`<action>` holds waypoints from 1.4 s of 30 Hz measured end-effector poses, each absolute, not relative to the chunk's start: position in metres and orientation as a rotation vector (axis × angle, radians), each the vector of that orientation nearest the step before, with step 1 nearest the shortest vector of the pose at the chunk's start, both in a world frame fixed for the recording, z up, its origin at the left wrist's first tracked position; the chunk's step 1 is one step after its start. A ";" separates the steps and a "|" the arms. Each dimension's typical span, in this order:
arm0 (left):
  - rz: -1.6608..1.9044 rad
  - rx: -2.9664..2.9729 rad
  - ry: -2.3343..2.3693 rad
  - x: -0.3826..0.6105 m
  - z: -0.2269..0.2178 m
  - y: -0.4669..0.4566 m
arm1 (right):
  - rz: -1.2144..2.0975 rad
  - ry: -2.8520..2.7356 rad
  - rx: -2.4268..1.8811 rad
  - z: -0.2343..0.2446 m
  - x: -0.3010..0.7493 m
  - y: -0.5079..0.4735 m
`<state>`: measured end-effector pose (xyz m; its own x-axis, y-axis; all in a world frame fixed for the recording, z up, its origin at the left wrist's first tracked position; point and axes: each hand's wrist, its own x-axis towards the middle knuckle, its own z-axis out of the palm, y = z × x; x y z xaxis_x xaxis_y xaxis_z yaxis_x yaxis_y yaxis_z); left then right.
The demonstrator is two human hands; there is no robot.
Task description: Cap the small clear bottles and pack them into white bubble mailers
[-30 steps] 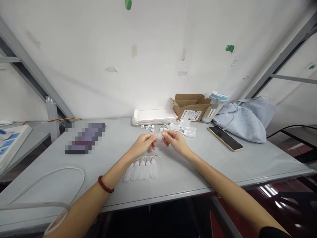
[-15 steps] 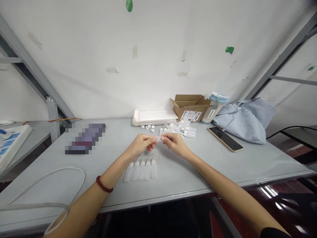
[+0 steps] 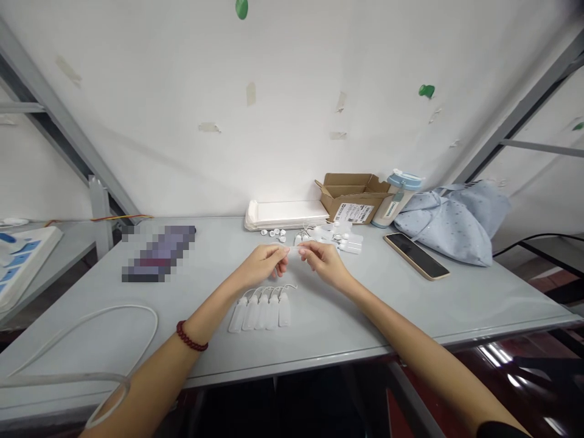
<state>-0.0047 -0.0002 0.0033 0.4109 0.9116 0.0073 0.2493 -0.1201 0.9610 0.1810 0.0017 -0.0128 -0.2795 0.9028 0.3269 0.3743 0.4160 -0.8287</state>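
Note:
My left hand [image 3: 264, 263] and my right hand [image 3: 322, 263] meet above the middle of the table, thumbs and fingers pinched. Between the fingertips runs a small translucent plastic piece [image 3: 294, 248], gripped at both ends; the fingers cover much of it, so its full shape stays hidden. Closer to me lies a neat row of translucent white plastic pouches [image 3: 262, 315] with narrow necks and thin white cords. Just beyond my right hand is a loose pile of similar translucent pieces [image 3: 351, 244] with white tops. Several small white caps [image 3: 272, 233] lie behind my left hand.
A stack of white flat boxes [image 3: 287, 212] and an open cardboard box [image 3: 353, 198] stand against the wall. To the right are a cup [image 3: 396, 201], a phone [image 3: 416, 255] and a blue fabric bag [image 3: 449, 225]. At left lie a pixelated item [image 3: 159, 252] and a white cable [image 3: 152, 322].
My hands stay pinched on the small plastic piece, and the gap between their fingertips looks slightly wider. The whole view has shifted slightly; the objects on the table keep their places.

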 end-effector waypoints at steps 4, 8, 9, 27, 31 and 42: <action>0.792 1.516 1.038 -0.004 0.004 0.000 | 0.691 -1.927 -1.066 -0.013 0.181 0.001; 0.784 1.518 1.032 -0.006 0.004 0.000 | 0.603 -1.988 -1.026 -0.015 0.181 0.002; 0.790 1.544 1.021 -0.007 0.004 0.000 | 0.595 -1.994 -1.022 -0.015 0.181 0.003; 0.945 2.199 1.161 -0.013 -0.002 0.012 | 0.615 -1.917 -1.125 -0.017 0.188 0.016; 0.937 2.254 1.410 -0.032 -0.022 0.036 | 0.427 -1.796 -1.228 -0.014 0.204 0.027; 0.652 2.520 1.626 -0.044 -0.046 0.056 | -0.030 -1.711 -1.485 -0.033 0.252 0.066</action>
